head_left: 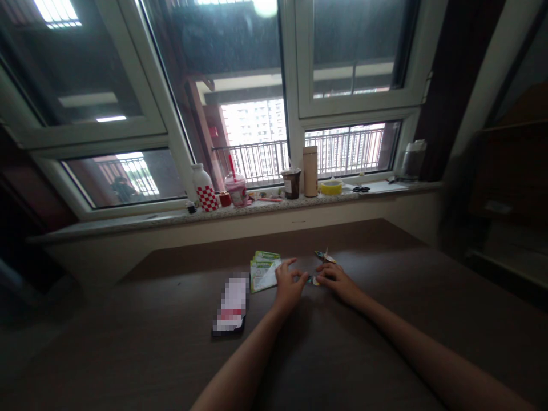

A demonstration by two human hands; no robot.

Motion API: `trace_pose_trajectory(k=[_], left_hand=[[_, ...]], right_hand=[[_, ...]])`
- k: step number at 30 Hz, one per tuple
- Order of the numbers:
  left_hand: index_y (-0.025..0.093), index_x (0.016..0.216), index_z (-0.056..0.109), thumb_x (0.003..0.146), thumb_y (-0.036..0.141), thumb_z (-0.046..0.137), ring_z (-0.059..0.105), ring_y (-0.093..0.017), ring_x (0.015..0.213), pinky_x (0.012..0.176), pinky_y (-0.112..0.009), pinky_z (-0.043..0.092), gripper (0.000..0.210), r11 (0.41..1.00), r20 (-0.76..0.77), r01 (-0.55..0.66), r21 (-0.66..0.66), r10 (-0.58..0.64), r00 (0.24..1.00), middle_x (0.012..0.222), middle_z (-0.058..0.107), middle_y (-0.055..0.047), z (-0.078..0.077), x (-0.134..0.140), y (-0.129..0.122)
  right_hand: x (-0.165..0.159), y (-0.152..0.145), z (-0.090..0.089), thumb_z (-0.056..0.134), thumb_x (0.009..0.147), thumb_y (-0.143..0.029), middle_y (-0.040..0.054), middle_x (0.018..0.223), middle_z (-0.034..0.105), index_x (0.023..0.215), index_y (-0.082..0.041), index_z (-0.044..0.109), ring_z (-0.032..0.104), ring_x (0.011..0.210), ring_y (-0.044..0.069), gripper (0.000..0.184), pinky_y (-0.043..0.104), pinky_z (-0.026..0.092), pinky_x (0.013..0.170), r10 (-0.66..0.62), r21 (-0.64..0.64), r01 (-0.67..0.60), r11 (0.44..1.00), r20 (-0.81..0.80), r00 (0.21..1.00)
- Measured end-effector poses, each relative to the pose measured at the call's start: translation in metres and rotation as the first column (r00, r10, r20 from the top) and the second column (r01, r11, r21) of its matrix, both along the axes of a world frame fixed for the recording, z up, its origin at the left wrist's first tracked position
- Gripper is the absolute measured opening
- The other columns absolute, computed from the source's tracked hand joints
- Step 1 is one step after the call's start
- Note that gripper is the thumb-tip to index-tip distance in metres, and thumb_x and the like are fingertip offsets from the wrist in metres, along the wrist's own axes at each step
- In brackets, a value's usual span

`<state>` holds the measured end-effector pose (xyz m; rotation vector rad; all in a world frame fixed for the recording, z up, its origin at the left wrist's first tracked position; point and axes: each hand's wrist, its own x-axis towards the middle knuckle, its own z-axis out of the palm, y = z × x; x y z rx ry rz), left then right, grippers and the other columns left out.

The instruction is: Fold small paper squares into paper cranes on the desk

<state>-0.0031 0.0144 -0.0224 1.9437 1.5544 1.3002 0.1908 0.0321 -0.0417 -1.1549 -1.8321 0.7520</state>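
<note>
On a dark brown table (342, 354) we see two bare hands close together, fingers bent. Between their fingertips lies a small, colorful piece (315, 281), blurry to us. The right hand (341, 282) reaches it from the right; the left hand (287, 288) points its thumb and forefinger at it from the left. We cannot tell whether either hand is gripping it or only resting beside it. Just beyond the right hand we find a second colorful piece (329, 258). Left of the left hand are overlapping green-and-white packets (262, 273), then a phone (233, 302) with a blurred screen. Beyond, a windowsill (128, 221) holds a checkered bottle (206, 197) and yellow tape (331, 187).
</note>
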Motion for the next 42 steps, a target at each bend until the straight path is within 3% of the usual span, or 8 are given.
trace_pose_trajectory(k=[13,28,35,42], left_hand=[[0.022,0.063,0.071,0.075,0.028,0.078,0.045,-0.028,0.128,0.114,-0.047,0.031,0.015,0.996,0.011,0.055,-0.064,-0.054,0.998,0.131,0.060,-0.006,0.003,0.000,0.000],[0.023,0.067,0.072,0.078,0.028,0.075,0.048,-0.028,0.127,0.114,-0.052,0.029,0.012,0.998,-0.025,0.060,-0.022,-0.061,0.998,0.128,0.063,-0.005,0.004,0.001,-0.002],[0.023,0.067,0.072,0.079,0.027,0.073,0.050,-0.027,0.124,0.112,-0.051,0.031,0.013,0.999,-0.006,0.035,-0.001,-0.035,0.999,0.124,0.065,-0.005,0.004,0.002,-0.001],[0.022,0.063,0.071,0.078,0.024,0.073,0.049,-0.027,0.122,0.113,-0.051,0.031,0.015,0.999,-0.001,0.027,-0.043,-0.027,1.000,0.118,0.068,-0.005,0.008,0.005,-0.004]], right_hand=[[0.003,0.004,-0.003,0.071,0.073,-0.054,0.0105,0.114,0.067,0.073,-0.023,0.075,0.049,0.124,0.032,0.031,0.049,0.029,0.113,0.023,-0.033,-0.024,0.999,-0.038,0.999],[0.000,0.001,0.001,0.072,0.073,-0.054,0.0099,0.112,0.070,0.075,-0.025,0.078,0.053,0.121,0.031,0.029,0.050,0.031,0.112,0.008,0.008,-0.008,1.000,-0.028,1.000],[-0.003,0.008,-0.006,0.076,0.068,-0.058,0.0105,0.107,0.072,0.074,-0.025,0.080,0.058,0.113,0.031,0.034,0.048,0.038,0.107,-0.021,0.006,0.021,1.000,-0.066,0.998],[-0.001,0.010,-0.008,0.081,0.065,-0.049,0.0091,0.106,0.072,0.068,-0.026,0.079,0.058,0.115,0.031,0.023,0.050,0.034,0.110,-0.054,-0.003,0.054,0.999,-0.077,0.996]])
